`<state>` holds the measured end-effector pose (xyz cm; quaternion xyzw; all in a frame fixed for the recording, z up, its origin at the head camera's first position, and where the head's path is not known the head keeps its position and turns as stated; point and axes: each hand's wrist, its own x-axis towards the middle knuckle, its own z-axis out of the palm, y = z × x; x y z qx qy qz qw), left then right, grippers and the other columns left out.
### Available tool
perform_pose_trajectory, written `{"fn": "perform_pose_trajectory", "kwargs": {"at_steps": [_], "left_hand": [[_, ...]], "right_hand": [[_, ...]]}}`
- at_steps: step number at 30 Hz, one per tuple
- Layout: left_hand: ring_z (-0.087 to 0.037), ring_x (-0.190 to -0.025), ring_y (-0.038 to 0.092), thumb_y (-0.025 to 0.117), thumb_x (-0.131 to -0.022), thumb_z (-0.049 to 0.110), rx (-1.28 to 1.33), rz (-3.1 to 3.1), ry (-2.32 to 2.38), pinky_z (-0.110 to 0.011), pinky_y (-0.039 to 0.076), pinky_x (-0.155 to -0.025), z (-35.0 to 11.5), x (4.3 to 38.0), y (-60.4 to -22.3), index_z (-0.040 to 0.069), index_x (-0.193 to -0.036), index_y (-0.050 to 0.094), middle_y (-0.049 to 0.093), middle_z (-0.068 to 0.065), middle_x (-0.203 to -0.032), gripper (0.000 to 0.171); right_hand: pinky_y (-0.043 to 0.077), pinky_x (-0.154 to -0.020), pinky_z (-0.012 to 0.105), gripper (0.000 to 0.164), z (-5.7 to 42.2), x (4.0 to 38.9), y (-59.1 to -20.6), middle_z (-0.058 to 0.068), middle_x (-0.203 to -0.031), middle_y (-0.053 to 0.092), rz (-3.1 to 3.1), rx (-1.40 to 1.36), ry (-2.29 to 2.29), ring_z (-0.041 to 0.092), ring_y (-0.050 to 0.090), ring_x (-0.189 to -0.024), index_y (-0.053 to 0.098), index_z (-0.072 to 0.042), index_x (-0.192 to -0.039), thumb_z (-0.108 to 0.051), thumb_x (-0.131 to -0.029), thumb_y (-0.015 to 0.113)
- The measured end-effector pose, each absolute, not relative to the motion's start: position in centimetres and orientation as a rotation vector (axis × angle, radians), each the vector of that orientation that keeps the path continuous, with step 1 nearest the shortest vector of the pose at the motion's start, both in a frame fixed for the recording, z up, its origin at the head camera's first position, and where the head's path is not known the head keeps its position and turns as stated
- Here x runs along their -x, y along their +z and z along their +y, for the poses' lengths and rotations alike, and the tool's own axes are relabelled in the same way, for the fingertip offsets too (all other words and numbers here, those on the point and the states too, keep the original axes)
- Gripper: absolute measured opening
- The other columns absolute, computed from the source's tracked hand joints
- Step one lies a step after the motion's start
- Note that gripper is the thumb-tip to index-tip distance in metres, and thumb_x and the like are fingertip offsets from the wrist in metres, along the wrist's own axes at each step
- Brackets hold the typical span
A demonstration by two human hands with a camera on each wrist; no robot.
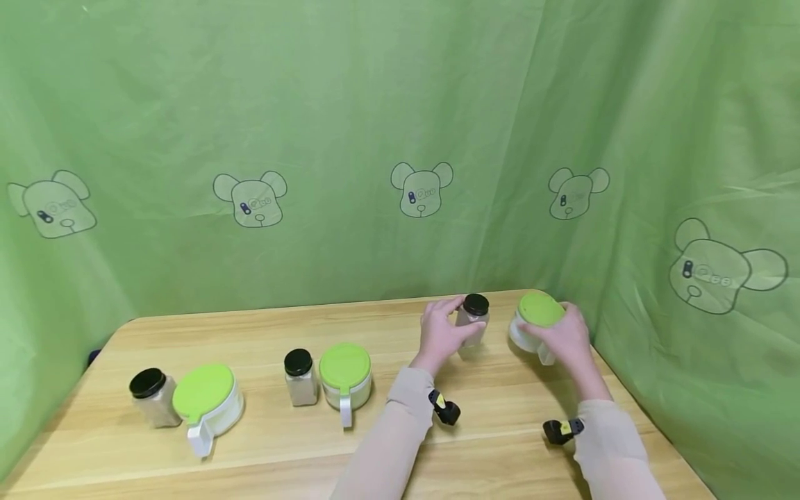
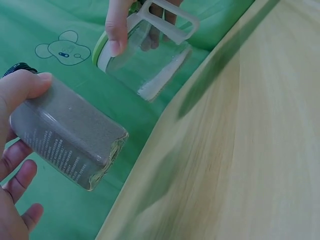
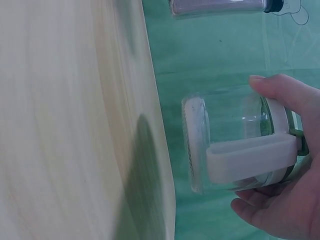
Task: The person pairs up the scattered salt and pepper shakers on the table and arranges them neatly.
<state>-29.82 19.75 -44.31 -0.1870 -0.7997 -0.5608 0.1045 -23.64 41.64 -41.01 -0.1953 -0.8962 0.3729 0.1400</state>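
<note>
My left hand (image 1: pixel 442 332) grips a square clear jar (image 2: pixel 70 130) of greyish-brown powder near its black lid (image 1: pixel 476 304), thumb on one side and fingers on the other. To its right, my right hand (image 1: pixel 567 339) holds a round clear seasoning pot (image 3: pixel 230 120) by its rim, just under the green lid (image 1: pixel 540 309). A layer of white grains (image 3: pixel 196 142) lies at the pot's bottom, and its white handle (image 3: pixel 252 157) points toward me. Both vessels hang over the table, their shadows falling on the wood in the wrist views.
On the wooden table (image 1: pixel 262 458), a black-lidded jar (image 1: pixel 301 378) stands beside a green-lidded pot (image 1: pixel 346 378) in the middle. Another such jar (image 1: pixel 156 399) and pot (image 1: pixel 212 403) are at the left. Green curtain (image 1: pixel 350 250) encloses the back and sides.
</note>
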Motion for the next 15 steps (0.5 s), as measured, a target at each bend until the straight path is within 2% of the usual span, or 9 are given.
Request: {"fn": "perform_pose_trajectory", "kwargs": {"at_steps": [9,15], "left_hand": [[-0.023,-0.122,0.052,0.086,-0.071,0.037,0.584,-2.343,-1.645,-0.043,0.036,-0.108,19.0,29.3,-44.2,0.012,-0.128,0.063,0.068,-0.004,-0.125,0.067],[-0.030,-0.127,0.051,0.086,-0.070,0.035,0.582,-2.333,-1.677,-0.052,0.027,-0.117,18.7,28.8,-44.2,0.011,-0.126,0.065,0.068,-0.006,-0.125,0.064]], "right_hand": [[0.038,-0.104,0.064,0.108,40.9,23.1,-40.8,0.035,-0.140,0.037,-2.587,0.557,1.070,0.049,0.042,-0.124,0.019,0.010,-0.147,-0.040,-0.075,0.082],[0.037,-0.105,0.064,0.114,40.5,22.8,-40.9,0.036,-0.142,0.035,-2.586,0.545,1.103,0.049,0.042,-0.125,0.016,0.010,-0.149,-0.042,-0.073,0.083]]}}
